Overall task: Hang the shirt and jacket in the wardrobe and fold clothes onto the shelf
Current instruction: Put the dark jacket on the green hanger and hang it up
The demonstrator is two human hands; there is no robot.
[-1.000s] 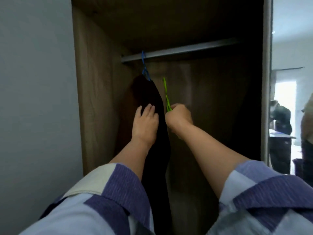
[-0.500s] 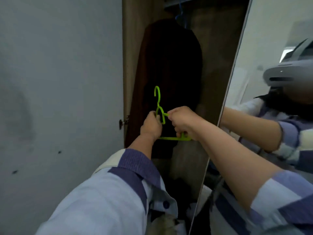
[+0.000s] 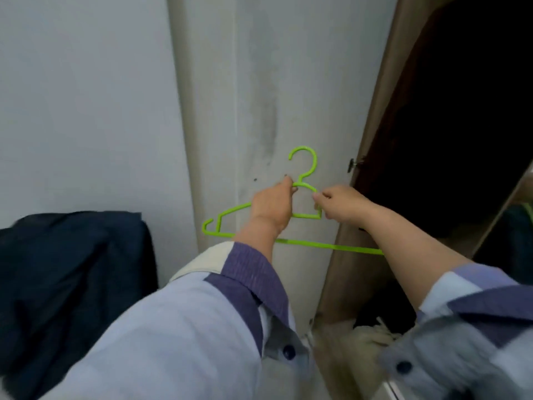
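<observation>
Against the pale wall (image 3: 302, 82), just left of the open wardrobe (image 3: 375, 157), both hands hold an empty green hanger (image 3: 305, 217) upright, hook on top. The left hand (image 3: 272, 207) grips the hanger near its neck, fingers curled around the left shoulder of the frame, thumb side up by the base of the hook. The right hand (image 3: 343, 207) pinches the right shoulder of the frame, fingers closed on the thin plastic close to the neck. The long bottom bar runs behind both forearms, its left end with a small notch sticking out past the left wrist and its right end reaching in front of the wardrobe's wooden side panel. No garment hangs on the hanger

Both arms wear sleeves (image 3: 202, 327) in blue and purple blocks, pushed back from the wrists, with dark buttons showing. At the left edge a dark navy jacket (image 3: 72, 269) lies bunched in a heap, well apart from the hanger and touched by neither hand. The inside of the wardrobe is dark; at its bottom, between the arms, lies some pale fluffy cloth (image 3: 366, 339), blurred. A sliver of mirror (image 3: 516, 226) shows at the far right
</observation>
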